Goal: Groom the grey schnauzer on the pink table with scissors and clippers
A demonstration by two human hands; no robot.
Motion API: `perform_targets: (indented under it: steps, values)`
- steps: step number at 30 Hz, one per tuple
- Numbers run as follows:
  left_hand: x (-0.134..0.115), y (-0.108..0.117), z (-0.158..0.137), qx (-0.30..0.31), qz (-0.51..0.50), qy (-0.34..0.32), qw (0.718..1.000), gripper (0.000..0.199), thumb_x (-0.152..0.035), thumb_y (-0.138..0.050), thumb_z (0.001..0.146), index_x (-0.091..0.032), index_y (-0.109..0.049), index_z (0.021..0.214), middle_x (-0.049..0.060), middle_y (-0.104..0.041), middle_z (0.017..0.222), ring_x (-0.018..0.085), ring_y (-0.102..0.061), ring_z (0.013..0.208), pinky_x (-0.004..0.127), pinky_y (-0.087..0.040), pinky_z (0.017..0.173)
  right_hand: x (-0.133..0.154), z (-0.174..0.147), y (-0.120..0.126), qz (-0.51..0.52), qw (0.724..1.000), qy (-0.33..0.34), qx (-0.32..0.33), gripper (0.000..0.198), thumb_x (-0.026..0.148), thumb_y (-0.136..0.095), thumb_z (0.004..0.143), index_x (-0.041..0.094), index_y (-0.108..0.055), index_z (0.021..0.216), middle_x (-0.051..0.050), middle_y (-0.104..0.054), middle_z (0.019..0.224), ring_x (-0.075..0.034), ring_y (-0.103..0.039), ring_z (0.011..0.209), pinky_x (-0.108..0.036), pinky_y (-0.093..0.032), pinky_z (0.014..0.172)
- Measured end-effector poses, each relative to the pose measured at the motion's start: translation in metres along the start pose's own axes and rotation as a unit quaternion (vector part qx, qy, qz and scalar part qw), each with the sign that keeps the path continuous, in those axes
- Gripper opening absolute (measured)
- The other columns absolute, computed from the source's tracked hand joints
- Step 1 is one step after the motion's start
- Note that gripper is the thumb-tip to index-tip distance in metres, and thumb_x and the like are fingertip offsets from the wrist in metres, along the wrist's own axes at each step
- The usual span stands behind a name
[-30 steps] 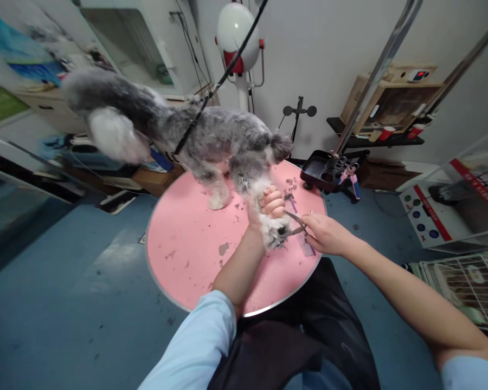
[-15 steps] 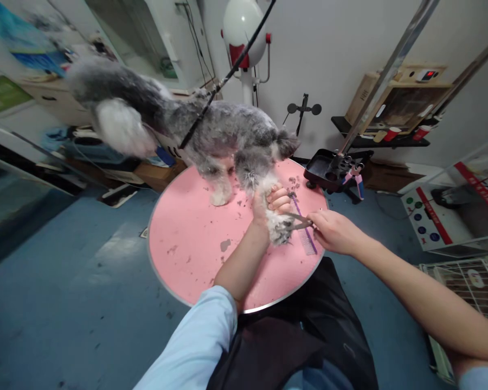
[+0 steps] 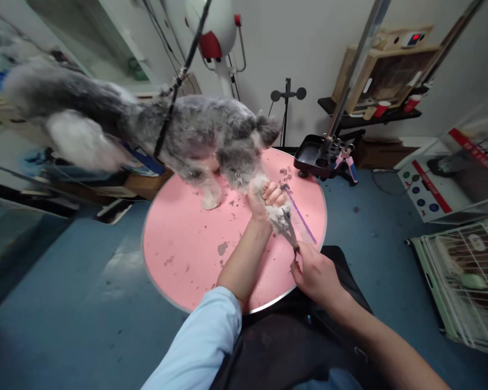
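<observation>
Just right of the frame's centre, my left hand (image 3: 265, 201) clasps the dog (image 3: 211, 122) by a hind leg (image 3: 239, 172), presumably steadying its paw (image 3: 275, 215), while my right hand (image 3: 315, 271) grips scissors (image 3: 291, 235) against it.

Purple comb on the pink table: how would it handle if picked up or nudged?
The comb is probably stiff: it runs straight, with no visible bend. Likely light, being so slim. If nudged, it should slide rather than roll, as its long, toothed shape lies on the table.
</observation>
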State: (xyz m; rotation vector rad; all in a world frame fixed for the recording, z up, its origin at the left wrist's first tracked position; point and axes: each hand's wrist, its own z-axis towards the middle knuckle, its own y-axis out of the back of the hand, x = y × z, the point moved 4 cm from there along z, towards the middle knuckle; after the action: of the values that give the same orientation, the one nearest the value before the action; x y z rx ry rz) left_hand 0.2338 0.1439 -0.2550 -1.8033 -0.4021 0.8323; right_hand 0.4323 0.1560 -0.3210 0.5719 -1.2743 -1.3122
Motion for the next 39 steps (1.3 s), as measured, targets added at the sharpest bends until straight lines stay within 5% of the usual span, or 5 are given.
perform_targets:
  steps: [5,17,24,33,39]
  values:
    - [0.001,0.005,0.002,-0.017,0.037,-0.020,0.999,0.056,-0.049,-0.045,0.109,-0.020,-0.033,0.062,-0.009,-0.018,0.051,0.006,-0.011,0.038,0.019,-0.020,0.038,0.000,-0.007,-0.012,0.007,0.998,-0.056,0.003,0.039,0.007,-0.047,0.087,0.016,-0.065,0.120,-0.008,-0.077,0.089,-0.021,-0.072,0.077,-0.027,-0.050,0.062]
    - [-0.001,0.005,0.001,-0.021,0.053,-0.047,0.997,0.056,-0.045,-0.049,0.107,-0.020,-0.028,0.061,-0.008,-0.019,0.052,0.006,-0.014,0.039,0.018,-0.022,0.040,0.006,-0.010,-0.017,0.008,0.998,-0.053,-0.021,0.047,0.007,-0.048,0.088,0.011,-0.061,0.133,-0.015,-0.079,0.107,-0.025,-0.076,0.089,-0.031,-0.058,0.070]
    - [0.000,-0.004,-0.001,-0.059,0.026,-0.047,0.997,0.050,-0.033,-0.037,0.110,-0.021,-0.025,0.062,-0.008,-0.019,0.054,0.006,-0.015,0.039,0.018,-0.023,0.040,0.009,-0.007,-0.027,0.003,0.993,-0.069,-0.094,0.043,0.010,-0.045,0.092,0.011,-0.062,0.131,-0.015,-0.079,0.101,-0.025,-0.073,0.083,-0.032,-0.058,0.068]
    - [-0.007,-0.009,-0.006,-0.105,0.041,-0.052,0.992,0.052,-0.046,-0.032,0.113,-0.022,-0.025,0.067,-0.008,-0.021,0.058,0.007,-0.017,0.043,0.018,-0.027,0.041,0.005,0.012,-0.043,-0.025,0.981,-0.086,-0.172,0.035,0.014,-0.050,0.096,0.012,-0.068,0.125,-0.015,-0.078,0.100,-0.026,-0.074,0.089,-0.035,-0.058,0.081]
    - [-0.014,-0.006,-0.001,-0.065,0.092,-0.075,0.991,0.057,-0.050,-0.050,0.107,-0.022,-0.025,0.065,-0.008,-0.019,0.059,0.006,-0.017,0.044,0.019,-0.025,0.042,0.003,0.009,-0.049,-0.024,0.980,-0.084,-0.179,0.038,0.009,-0.045,0.098,0.014,-0.070,0.127,-0.012,-0.079,0.094,-0.022,-0.074,0.080,-0.030,-0.056,0.074]
